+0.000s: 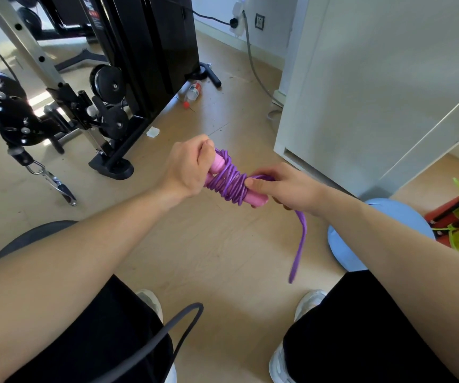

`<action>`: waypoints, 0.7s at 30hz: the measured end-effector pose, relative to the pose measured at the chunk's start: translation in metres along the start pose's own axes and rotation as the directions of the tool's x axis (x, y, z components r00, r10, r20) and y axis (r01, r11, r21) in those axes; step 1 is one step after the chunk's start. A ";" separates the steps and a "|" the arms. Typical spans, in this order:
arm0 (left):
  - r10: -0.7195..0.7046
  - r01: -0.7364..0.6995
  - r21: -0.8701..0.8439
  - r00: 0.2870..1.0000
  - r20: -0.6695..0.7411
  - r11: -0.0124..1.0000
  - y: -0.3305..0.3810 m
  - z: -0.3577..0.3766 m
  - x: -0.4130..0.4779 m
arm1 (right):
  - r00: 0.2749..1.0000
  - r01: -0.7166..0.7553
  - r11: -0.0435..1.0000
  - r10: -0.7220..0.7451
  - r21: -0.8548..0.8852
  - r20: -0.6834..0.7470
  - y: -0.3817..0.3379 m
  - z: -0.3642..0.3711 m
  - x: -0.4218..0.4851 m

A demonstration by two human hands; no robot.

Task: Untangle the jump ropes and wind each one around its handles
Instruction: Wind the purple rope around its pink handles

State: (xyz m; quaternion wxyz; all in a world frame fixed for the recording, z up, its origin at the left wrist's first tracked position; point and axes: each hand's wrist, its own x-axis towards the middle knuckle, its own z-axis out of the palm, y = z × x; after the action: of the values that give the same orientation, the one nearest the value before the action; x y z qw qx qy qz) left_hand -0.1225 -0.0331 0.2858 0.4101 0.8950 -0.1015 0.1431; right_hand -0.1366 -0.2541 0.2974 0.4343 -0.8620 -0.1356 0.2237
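Two pink handles (217, 165) gripped in my curled left hand (187, 170); my right hand (286, 189) pinches one purple rope (229, 181); one black rope (167, 335) crosses my thigh.

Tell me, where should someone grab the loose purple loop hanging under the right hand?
Pinch the purple loop high up, just beneath the right hand, coming from the side. There its two strands hang straight and close together; the lower end is blurred, likely swinging.
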 end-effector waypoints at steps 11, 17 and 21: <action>-0.084 0.089 -0.004 0.955 0.285 0.996 0.009 -0.001 0.000 | 0.981 -0.096 0.989 0.113 0.113 -0.155 0.003 -0.008 0.005; -0.131 0.184 -0.056 0.851 0.508 0.981 0.023 0.012 -0.016 | 0.979 -0.054 0.998 0.061 0.041 -0.195 0.004 -0.008 0.008; -0.185 0.054 0.273 0.857 0.482 0.961 0.026 0.017 -0.017 | 0.980 -0.012 1.000 0.011 -0.002 -0.197 0.004 0.004 0.011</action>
State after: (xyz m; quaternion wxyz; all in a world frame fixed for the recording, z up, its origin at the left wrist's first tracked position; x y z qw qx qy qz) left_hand -0.1431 -0.0617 0.2873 0.2616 0.9501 -0.1300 -0.1093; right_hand -0.1291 -0.2486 0.2895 0.4429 -0.8814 -0.0874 0.1394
